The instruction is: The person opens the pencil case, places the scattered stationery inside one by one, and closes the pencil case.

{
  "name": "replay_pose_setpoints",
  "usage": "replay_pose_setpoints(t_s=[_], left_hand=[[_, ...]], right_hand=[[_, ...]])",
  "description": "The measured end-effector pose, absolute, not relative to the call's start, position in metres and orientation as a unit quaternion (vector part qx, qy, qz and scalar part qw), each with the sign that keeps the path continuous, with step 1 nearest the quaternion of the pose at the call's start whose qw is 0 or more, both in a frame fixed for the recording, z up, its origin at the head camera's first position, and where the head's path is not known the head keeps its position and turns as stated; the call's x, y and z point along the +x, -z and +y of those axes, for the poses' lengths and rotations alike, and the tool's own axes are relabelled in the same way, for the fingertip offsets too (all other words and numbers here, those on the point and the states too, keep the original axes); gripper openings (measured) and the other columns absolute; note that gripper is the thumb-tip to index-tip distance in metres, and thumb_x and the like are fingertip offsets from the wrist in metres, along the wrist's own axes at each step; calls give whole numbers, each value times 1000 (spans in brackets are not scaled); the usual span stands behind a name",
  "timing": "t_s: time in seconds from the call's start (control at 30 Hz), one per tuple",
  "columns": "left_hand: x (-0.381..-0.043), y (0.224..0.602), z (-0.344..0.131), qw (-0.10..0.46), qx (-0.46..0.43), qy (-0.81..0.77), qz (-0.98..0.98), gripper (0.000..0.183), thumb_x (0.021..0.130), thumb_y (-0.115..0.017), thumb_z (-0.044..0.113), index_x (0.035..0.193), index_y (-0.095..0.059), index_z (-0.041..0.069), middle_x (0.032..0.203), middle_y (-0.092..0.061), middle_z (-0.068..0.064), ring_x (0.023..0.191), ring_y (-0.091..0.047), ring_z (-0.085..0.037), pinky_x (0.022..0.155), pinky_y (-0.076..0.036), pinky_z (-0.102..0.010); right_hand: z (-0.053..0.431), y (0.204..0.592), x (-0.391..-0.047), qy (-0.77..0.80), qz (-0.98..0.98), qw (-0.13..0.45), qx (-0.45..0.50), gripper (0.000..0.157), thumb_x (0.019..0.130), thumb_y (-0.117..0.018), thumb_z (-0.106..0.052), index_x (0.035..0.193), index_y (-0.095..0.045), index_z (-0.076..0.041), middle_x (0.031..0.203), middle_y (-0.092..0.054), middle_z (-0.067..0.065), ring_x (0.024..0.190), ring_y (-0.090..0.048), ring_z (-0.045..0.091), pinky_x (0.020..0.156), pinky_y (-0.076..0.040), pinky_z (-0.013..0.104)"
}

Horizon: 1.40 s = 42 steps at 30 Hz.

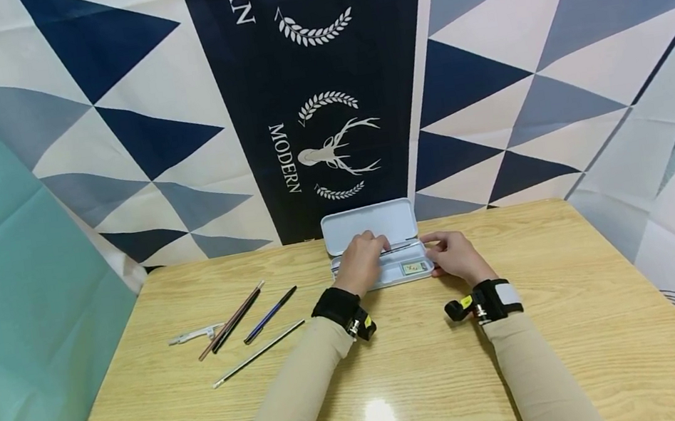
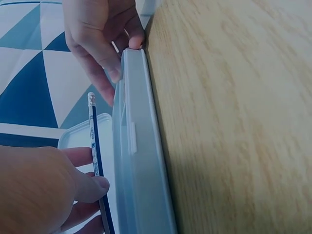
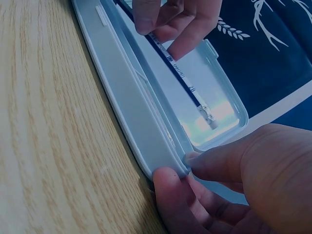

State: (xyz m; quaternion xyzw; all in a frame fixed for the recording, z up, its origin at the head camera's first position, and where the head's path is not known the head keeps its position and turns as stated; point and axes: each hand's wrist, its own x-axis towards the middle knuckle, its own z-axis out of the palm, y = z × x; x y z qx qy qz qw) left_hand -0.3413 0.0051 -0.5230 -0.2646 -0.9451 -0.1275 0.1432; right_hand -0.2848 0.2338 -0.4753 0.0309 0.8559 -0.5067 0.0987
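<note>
The left hand [image 1: 358,265] pinches one pencil [image 3: 185,83] between the thumb and the fingers. The right hand [image 1: 456,257] pinches the right end of the pencil box [image 1: 389,274], thumb on the rim, so this end is held firmly. The pencil is above the opened box, on the side near the lid [image 1: 365,224], and its eraser end points to the box's right end. If it touches the inside of the box, I cannot tell.

For good work here, I would judge that the pencil should lie parallel to the long side of the box, because a slanted one may catch on the rim. The left hand's pinch can be light, and the right hand's grip should be steady, so the box does not slide on the tabletop [image 1: 423,357]. It is also wise to mind the small yellowish piece [image 1: 414,268], which sits in the right part of the box and could be pushed by the pencil.

To the left of the box lie a blue-and-black pen [image 1: 271,315], a silvery pencil [image 1: 260,353], a black pencil [image 1: 226,336] and a brown pencil [image 1: 216,340] side by side, and a white compass [image 1: 196,334], farthest from the box.
</note>
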Motion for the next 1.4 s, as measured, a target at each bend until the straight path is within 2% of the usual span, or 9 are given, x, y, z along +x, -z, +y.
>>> replay_pose_setpoints(t_s=[0.27, 0.6, 1.07, 1.4], left_hand=[[-338, 519, 6, 122, -266, 126, -948, 47, 88, -82, -5, 124, -84, 24, 110, -76, 0, 103, -73, -20, 92, -63, -33], [-328, 513, 9, 100, -246, 115, -957, 40, 94, -82, -1, 125, -84, 23, 112, -77, -2, 104, -74, -20, 92, -65, -34], [-327, 513, 8, 87, -255, 119, -956, 38, 96, -80, -3, 124, -86, 22, 114, -81, -3, 104, -76, -20, 94, -65, -35], [-333, 514, 7, 76, -259, 136, -953, 41, 98, -73, -8, 120, -90, 23, 116, -86, 1, 111, -79, -15, 102, -64, -35]], right_hand=[[233, 477, -286, 514, 852, 92, 22, 45, 114, -55, -4, 159, -59, 2, 108, -62, 16, 77, -67, 13, 65, -63, 22], [233, 477, -286, 511, 854, 93, 21, 46, 114, -55, -5, 159, -58, 2, 108, -60, 17, 76, -66, 14, 65, -62, 21], [231, 477, -287, 514, 852, 97, 31, 46, 115, -55, -6, 160, -58, -1, 110, -58, 17, 79, -66, 15, 66, -63, 21], [233, 476, -285, 515, 851, 98, 31, 46, 115, -55, -6, 160, -58, 1, 110, -59, 17, 79, -67, 14, 66, -63, 22]])
